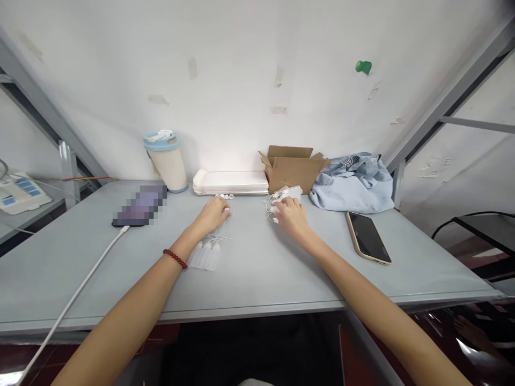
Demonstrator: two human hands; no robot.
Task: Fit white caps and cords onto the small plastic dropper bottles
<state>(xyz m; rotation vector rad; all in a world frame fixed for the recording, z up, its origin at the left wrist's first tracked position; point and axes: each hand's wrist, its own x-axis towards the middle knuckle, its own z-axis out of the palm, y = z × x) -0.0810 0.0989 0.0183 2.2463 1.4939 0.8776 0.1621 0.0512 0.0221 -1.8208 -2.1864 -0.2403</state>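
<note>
My left hand [212, 217] hovers over the grey table with fingers curled together. Whatever is between its fingertips is too small to make out. Just beyond it lie several small white rings or caps [225, 197]. Beneath and beside my left wrist, several clear flat plastic tubes [207, 257] with thin white cords lie side by side. On the right, my right hand [293, 219] is at a loose pile of white corded pieces [290, 193], its fingers bent and closed in on them. Its fingers partly cover the pile, so what they grip cannot be told.
At the back stand a blue-lidded cup [168, 161], a stack of white trays or boxes [231, 182], an open cardboard box [293, 174] and a crumpled light blue cloth [354, 185]. A phone [368, 238] lies right; a charging phone [140, 206] with a white cable [80, 289] lies left.
</note>
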